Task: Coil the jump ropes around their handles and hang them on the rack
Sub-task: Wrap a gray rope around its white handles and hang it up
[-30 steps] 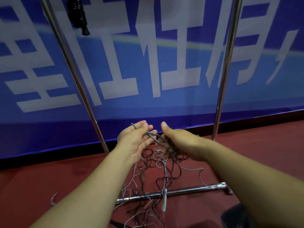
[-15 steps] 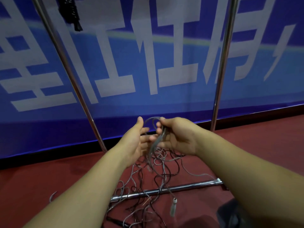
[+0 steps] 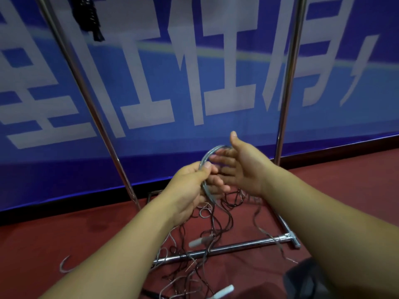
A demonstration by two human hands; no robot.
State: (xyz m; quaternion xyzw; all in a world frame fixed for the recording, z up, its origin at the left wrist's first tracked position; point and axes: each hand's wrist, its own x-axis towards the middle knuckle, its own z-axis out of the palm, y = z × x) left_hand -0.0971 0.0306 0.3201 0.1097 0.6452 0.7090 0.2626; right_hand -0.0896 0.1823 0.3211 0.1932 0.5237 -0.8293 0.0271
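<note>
My left hand point(image 3: 190, 186) pinches a grey jump rope point(image 3: 205, 158) between thumb and fingers, and the cord arcs in a loop up to my right hand point(image 3: 239, 167). That hand has straight, spread fingers set inside the loop, thumb up. Below both hands a tangle of grey and dark ropes point(image 3: 207, 238) hangs to the red floor. Two white handles point(image 3: 198, 242) point(image 3: 223, 291) lie in the tangle. The metal rack point(image 3: 220, 249) stands in front of me, with its uprights left and right. A coiled black rope point(image 3: 88, 16) hangs at the top left.
A blue banner point(image 3: 194, 78) with large white characters covers the wall behind the rack. The rack's base bar lies across the red floor point(image 3: 43, 240) under the tangle. A dark object point(image 3: 306, 279) sits at the lower right. A loose grey cord piece point(image 3: 64, 266) lies at the left.
Both hands have risen. The left hand now pinches the cord, and the right hand has opened with its fingers inside a fresh loop. The dangling handle dropped to the floor.
</note>
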